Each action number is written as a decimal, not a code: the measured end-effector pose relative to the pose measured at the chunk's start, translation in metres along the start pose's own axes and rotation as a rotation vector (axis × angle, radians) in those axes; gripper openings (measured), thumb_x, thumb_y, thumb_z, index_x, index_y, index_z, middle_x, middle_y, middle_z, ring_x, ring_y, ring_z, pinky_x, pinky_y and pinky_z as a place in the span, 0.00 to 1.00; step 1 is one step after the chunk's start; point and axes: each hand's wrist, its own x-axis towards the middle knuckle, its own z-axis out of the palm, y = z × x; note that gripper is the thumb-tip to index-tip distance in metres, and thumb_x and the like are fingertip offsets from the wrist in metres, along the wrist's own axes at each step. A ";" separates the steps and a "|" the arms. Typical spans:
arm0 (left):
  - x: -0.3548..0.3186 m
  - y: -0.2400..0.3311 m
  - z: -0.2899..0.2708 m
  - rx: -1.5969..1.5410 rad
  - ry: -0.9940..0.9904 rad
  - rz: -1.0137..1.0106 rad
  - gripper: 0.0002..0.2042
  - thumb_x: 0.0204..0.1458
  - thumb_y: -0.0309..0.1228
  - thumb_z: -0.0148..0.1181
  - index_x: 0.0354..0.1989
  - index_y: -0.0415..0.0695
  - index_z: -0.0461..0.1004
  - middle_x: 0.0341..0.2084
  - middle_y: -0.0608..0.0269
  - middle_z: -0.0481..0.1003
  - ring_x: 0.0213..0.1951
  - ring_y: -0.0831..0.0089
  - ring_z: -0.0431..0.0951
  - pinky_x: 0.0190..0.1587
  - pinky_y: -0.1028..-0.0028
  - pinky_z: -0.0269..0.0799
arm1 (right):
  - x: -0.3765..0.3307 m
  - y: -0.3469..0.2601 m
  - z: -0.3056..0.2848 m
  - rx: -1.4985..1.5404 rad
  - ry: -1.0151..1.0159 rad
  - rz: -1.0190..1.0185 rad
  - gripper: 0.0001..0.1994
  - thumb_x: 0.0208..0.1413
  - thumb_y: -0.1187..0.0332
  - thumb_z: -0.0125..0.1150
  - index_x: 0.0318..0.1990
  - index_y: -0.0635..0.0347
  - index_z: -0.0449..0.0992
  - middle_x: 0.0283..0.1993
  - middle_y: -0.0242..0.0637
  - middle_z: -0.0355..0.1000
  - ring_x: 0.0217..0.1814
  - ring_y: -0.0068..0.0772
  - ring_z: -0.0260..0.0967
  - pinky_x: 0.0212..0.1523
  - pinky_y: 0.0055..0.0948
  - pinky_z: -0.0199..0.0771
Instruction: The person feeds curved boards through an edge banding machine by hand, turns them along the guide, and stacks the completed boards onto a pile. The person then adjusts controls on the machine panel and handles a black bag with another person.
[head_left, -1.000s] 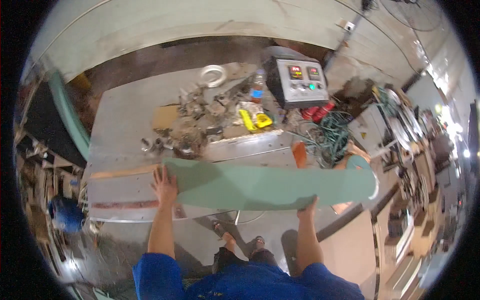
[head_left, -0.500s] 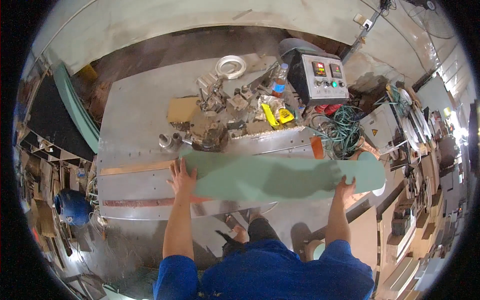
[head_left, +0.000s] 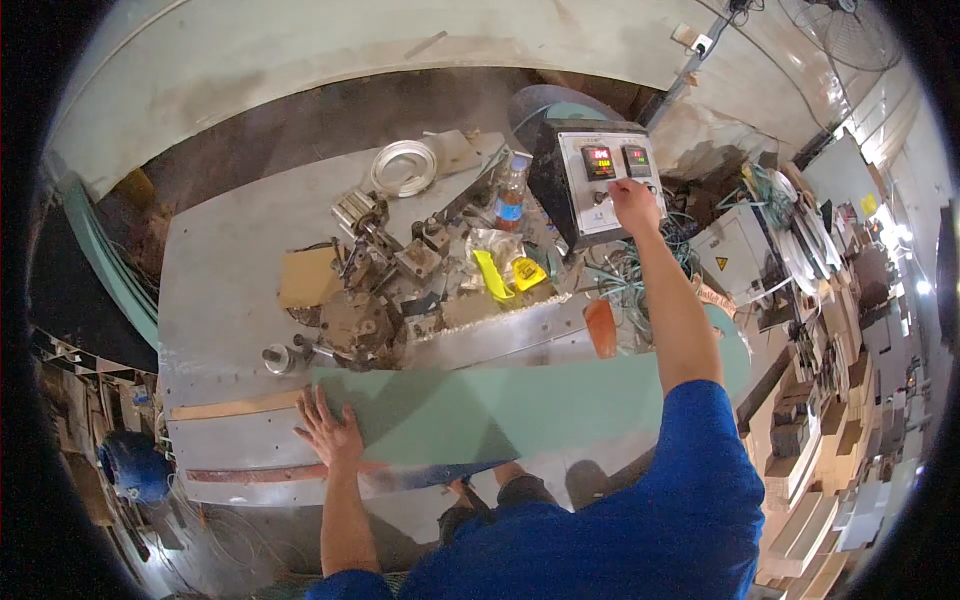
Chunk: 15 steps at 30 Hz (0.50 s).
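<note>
Long, flat, pale-green board (head_left: 460,410) might slip, steadied only by spread, ungrasping left hand (head_left: 334,432); right hand (head_left: 637,206) beyond board, grip unclear

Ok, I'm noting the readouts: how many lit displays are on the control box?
2. The left display and the right display sit side by side near the top of the control box. The right hand covers part of it, so another could be hidden.
</note>
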 end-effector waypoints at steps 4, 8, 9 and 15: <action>0.002 -0.001 0.007 -0.030 0.071 0.007 0.33 0.55 0.45 0.52 0.70 0.56 0.52 0.70 0.59 0.50 0.72 0.57 0.44 0.67 0.36 0.34 | 0.032 -0.023 0.009 -0.153 -0.168 0.102 0.18 0.53 0.47 0.57 0.43 0.47 0.81 0.40 0.43 0.78 0.48 0.50 0.75 0.48 0.45 0.73; 0.004 0.003 0.005 -0.007 0.071 -0.005 0.33 0.55 0.45 0.53 0.70 0.57 0.52 0.70 0.59 0.50 0.72 0.58 0.44 0.68 0.38 0.35 | 0.047 -0.018 0.014 -0.218 -0.192 0.168 0.20 0.51 0.47 0.60 0.45 0.45 0.82 0.46 0.40 0.78 0.51 0.45 0.74 0.51 0.42 0.73; 0.004 0.005 0.004 -0.001 0.086 0.003 0.33 0.55 0.46 0.53 0.70 0.58 0.52 0.70 0.59 0.50 0.72 0.58 0.44 0.68 0.38 0.35 | 0.050 -0.014 0.015 -0.220 -0.193 0.167 0.20 0.51 0.47 0.60 0.45 0.45 0.82 0.46 0.40 0.78 0.51 0.45 0.74 0.51 0.42 0.73; 0.005 0.003 0.005 0.021 0.066 -0.011 0.33 0.56 0.47 0.51 0.71 0.58 0.51 0.70 0.59 0.50 0.72 0.58 0.44 0.68 0.39 0.35 | 0.057 -0.011 0.016 -0.217 -0.244 0.182 0.22 0.48 0.45 0.63 0.45 0.46 0.82 0.48 0.40 0.78 0.52 0.44 0.74 0.52 0.42 0.72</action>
